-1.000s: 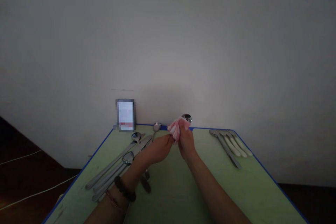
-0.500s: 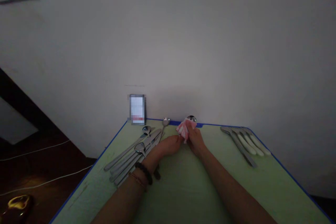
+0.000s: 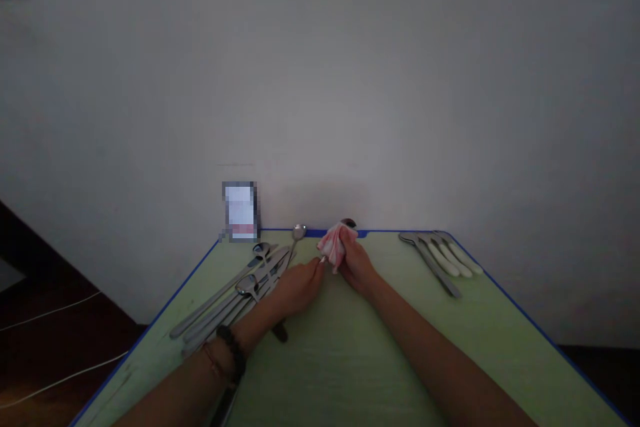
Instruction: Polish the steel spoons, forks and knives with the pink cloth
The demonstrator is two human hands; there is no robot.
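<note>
Near the table's far edge, my right hand (image 3: 359, 265) is closed around a pink-and-white cloth (image 3: 330, 245), thumb pressed on top. The cloth wraps a spoon; only its dark, shiny bowl (image 3: 349, 222) pokes out at the top. Just to the left, my left hand (image 3: 299, 287) pinches the end of the spoon's handle, of which a short bit shows between fingers and cloth. Most of the handle is hidden. Left of my hands lies a loose pile of metal cutlery: spoons (image 3: 247, 285) and table knives (image 3: 277, 258), partly covered by my left forearm.
On the green table (image 3: 345, 360) with blue edging, a row of cutlery lies at right, including a metal spoon (image 3: 433, 268) and white-handled pieces (image 3: 444, 260). A phone with a lit, blurred screen (image 3: 241, 211) leans on the wall (image 3: 320, 80) at the back left.
The view swung right, then back left. My left hand has drawn slightly away from the cloth, showing a bit of handle, and the spoon's bowl has turned. Both grips stay closed.
</note>
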